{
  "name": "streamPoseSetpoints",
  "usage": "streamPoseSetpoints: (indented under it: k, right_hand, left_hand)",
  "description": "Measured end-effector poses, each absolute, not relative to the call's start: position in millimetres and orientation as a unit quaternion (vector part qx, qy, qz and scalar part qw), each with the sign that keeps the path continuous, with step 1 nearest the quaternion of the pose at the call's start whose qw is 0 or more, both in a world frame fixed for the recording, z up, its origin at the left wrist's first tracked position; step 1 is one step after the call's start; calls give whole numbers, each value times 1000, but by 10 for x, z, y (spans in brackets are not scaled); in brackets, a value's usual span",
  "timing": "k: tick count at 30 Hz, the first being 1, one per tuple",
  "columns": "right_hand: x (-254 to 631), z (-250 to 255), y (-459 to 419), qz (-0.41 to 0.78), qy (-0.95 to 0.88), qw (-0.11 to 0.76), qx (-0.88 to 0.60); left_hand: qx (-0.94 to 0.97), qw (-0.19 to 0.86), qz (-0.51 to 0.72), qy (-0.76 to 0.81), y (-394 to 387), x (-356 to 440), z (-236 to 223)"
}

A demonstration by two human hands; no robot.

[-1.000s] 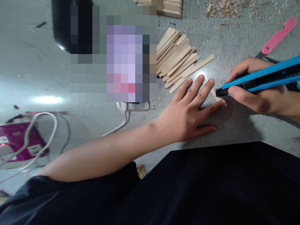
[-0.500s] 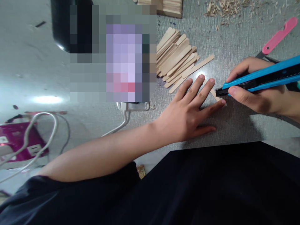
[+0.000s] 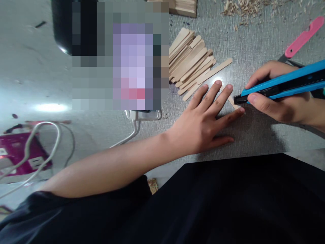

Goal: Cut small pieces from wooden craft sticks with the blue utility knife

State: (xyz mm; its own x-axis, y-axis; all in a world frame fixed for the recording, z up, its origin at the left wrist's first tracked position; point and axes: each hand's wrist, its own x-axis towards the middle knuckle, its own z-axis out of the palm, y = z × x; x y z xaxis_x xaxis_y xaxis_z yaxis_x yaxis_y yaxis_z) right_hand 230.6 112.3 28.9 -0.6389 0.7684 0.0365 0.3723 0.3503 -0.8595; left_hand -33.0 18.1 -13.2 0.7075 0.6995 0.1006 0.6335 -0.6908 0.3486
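My left hand [image 3: 207, 115] lies on the table with its fingers spread, and its fingertips rest at a wooden craft stick [image 3: 230, 98] that is partly hidden under them. My right hand [image 3: 278, 93] is closed around a blue utility knife [image 3: 286, 81]. The knife's black tip sits on or just above that stick, close to my left index finger; I cannot make out the blade. Beyond my left hand lies a loose pile of craft sticks [image 3: 191, 61], with one stick [image 3: 214, 71] slanting out at its right edge.
A pink-handled folding knife [image 3: 304, 37] lies beyond my right hand. Wood scraps [image 3: 241, 12] and a stack of sticks [image 3: 184, 7] are at the far side. Left are a black object [image 3: 61, 30], a white cable [image 3: 124, 139], a purple box [image 3: 22, 149] and a blurred-out patch.
Both hands and the utility knife hold almost the same place. The view has shifted very slightly, so the things at the left appear a little further left and up.
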Motion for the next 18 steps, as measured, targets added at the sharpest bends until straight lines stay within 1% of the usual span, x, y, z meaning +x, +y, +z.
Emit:
streamPoseSetpoints:
  k: [13,18]
  right_hand:
    - [2296,323,1116,435,-787,214,-382]
    - [2278,324,1123,438,-787,225,-371]
  left_hand:
    - [905,170,112,373,182,-316,-92]
    - [910,155,113,369,179,-320,-93]
